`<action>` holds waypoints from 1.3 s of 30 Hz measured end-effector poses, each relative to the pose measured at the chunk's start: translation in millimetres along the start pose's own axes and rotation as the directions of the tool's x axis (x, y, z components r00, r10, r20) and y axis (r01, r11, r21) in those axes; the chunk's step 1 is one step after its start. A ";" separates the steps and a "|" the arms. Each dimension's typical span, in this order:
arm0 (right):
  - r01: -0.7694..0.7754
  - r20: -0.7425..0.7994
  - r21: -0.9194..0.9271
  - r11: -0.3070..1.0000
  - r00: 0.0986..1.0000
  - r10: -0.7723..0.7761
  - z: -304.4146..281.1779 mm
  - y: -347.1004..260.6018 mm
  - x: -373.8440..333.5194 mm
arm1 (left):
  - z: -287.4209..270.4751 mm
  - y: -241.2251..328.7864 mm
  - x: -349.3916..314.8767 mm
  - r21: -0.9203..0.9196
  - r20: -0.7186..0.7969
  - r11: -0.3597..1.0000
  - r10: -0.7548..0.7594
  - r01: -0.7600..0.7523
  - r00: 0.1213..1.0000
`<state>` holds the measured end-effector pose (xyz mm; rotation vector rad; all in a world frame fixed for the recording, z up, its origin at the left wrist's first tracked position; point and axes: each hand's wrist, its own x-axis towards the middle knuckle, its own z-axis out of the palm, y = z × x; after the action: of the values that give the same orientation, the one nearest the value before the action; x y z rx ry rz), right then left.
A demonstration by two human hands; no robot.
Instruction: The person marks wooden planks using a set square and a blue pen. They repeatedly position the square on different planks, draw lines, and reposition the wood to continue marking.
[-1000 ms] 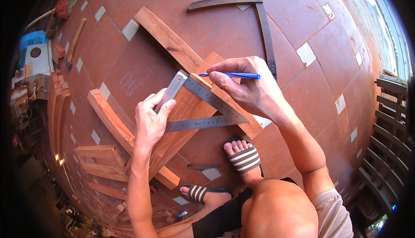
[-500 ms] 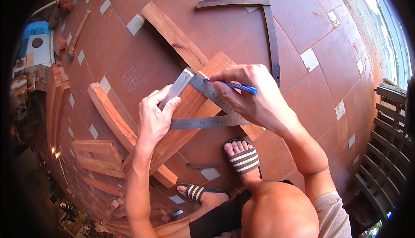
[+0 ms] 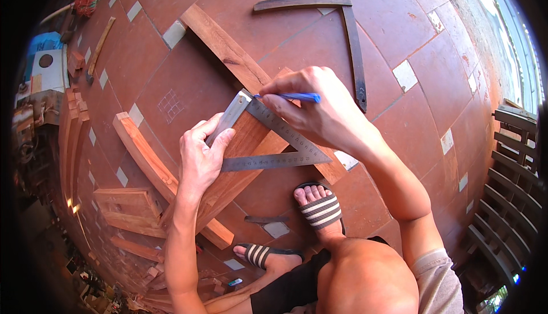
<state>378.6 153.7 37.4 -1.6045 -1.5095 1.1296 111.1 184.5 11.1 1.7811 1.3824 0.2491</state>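
My left hand (image 3: 201,149) is closed around the thick metal stock of a triangular set square (image 3: 279,127), pressing it against the side of a reddish wooden beam (image 3: 242,133). The square's graduated blades lie flat across the beam's top face. In my right hand (image 3: 317,105) a blue pen (image 3: 302,96) is pinched, its tip down at the square's upper corner, beside the blade's edge. The beam lies over a long wooden board (image 3: 225,48) that runs diagonally beneath it. My right hand hides the beam's far end.
A large dark wooden carpenter's square (image 3: 355,51) lies on the tiled floor beyond my hands. Left are another beam (image 3: 145,153), stacked wood pieces (image 3: 128,210) and a wooden-handled tool (image 3: 100,48). A slatted rack (image 3: 508,182) stands at the right. My sandalled feet (image 3: 318,204) are close by.
My right hand with the pen has moved left and slightly away along the blade to the square's upper corner, uncovering the square's right tip. My left hand still holds the square in place.
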 end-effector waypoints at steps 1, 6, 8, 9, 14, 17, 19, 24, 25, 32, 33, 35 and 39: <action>0.016 -0.008 0.005 1.000 1.000 -0.016 -0.9 0.8 -6.0 | 0.0 -0.4 -0.3 -0.004 -0.002 1.000 -0.001 0.001 1.000; -0.074 0.104 -0.143 0.987 0.991 0.089 -22.1 -2.4 -36.5 | 5.4 -7.9 0.9 -0.043 -0.085 0.993 0.105 -0.109 0.991; -0.052 0.048 -0.053 0.997 0.997 0.055 -18.8 -5.7 -27.2 | 4.2 -10.7 -0.3 -0.050 -0.082 0.993 0.103 -0.107 0.991; -0.052 0.015 -0.025 0.998 0.999 0.052 -17.3 -8.6 -20.1 | 4.1 -10.0 0.1 -0.043 -0.079 0.995 0.091 -0.094 0.993; -0.017 -0.013 0.025 1.000 1.000 0.017 -1.4 1.1 7.2 | 5.8 -6.5 -0.3 -0.033 -0.096 0.996 0.078 -0.081 0.992; 0.011 0.003 0.037 0.999 1.000 -0.011 -0.2 3.2 3.8 | 1.2 -1.0 -0.7 0.002 -0.034 1.000 0.026 -0.026 0.999; 0.006 0.020 0.003 1.000 1.000 -0.006 -4.0 4.5 -7.3 | 1.7 -2.9 -0.2 -0.002 -0.028 1.000 0.028 -0.029 0.999; -0.037 0.138 -0.132 0.991 0.989 0.055 -28.7 -13.9 -27.7 | 1.0 -3.7 -2.3 -0.027 -0.030 0.999 0.026 -0.026 0.999; 0.015 0.075 -0.083 0.996 0.997 -0.009 -25.9 -10.7 -28.7 | 1.5 -1.8 -3.0 -0.027 -0.030 0.999 0.016 -0.017 0.999; 0.472 0.137 -0.278 0.837 0.882 -0.452 -0.1 19.2 -0.2 | -60.9 -23.2 -36.7 -0.293 0.012 0.936 -0.202 0.196 0.979; 0.501 0.255 -0.339 0.796 0.864 -0.434 4.2 11.7 2.2 | -77.3 -36.1 -49.4 -0.394 -0.022 0.896 -0.233 0.206 0.972; 0.617 0.361 -0.383 0.687 0.785 -0.504 27.7 18.3 8.4 | -106.4 -55.1 -74.7 -0.523 -0.111 0.831 -0.288 0.190 0.951; 0.714 0.553 -0.355 0.604 0.681 -0.480 84.8 7.5 17.5 | -155.8 -91.6 -138.2 -0.642 -0.257 0.752 -0.393 0.148 0.883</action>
<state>304.5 161.8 -7.2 -0.9848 -2.6059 0.6530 -99.2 143.8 87.9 0.9959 1.5805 0.8179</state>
